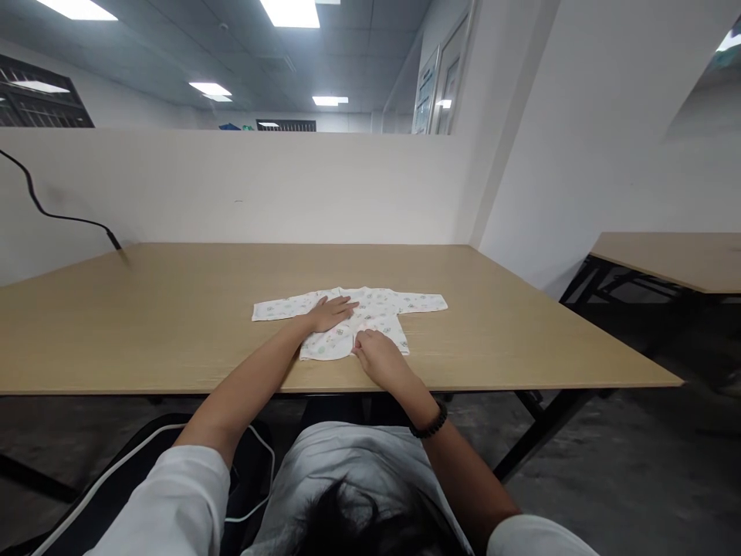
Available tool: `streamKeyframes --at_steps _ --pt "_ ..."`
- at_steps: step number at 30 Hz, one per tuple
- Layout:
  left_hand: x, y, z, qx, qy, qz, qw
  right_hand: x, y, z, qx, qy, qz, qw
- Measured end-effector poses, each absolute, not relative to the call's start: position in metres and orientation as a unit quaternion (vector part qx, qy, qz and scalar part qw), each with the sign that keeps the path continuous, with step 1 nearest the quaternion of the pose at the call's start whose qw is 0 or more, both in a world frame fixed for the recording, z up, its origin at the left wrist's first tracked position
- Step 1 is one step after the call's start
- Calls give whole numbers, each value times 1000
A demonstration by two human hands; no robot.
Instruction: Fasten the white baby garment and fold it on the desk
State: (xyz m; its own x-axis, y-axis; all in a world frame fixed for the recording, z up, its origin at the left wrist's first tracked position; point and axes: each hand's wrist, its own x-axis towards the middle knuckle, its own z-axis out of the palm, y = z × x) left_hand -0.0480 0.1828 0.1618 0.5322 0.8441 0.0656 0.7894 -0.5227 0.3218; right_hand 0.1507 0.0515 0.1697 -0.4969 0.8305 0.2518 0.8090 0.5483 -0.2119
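Observation:
A small white baby shirt (pixel 379 302) with a scattered print lies spread on the table, both sleeves stretched out sideways. My left hand (pixel 331 313) rests flat on its upper middle, fingers extended toward the right. At the lower front edge, near the centre opening, my right hand (pixel 376 354) has its fingers curled and pinched on the shirt's hem. The fabric under my left palm and inside my right fingers is hidden.
The wooden table (pixel 174 324) ends at a low white partition (pixel 289 185) behind. A black cable (pixel 69 218) comes down to its back left. Another table (pixel 671 259) stands at the far right. A white cord (pixel 109 479) runs beside my left arm.

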Motion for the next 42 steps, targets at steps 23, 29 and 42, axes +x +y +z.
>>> streamKeyframes --at_steps 23,29,42 --pt "-91 205 163 757 652 28 44 129 122 209 -243 -911 286 172" --pt "-90 204 165 762 644 35 54 123 88 185 -236 -941 179 161" --pt "-88 202 166 760 648 43 34 140 79 205 -243 -957 101 124"
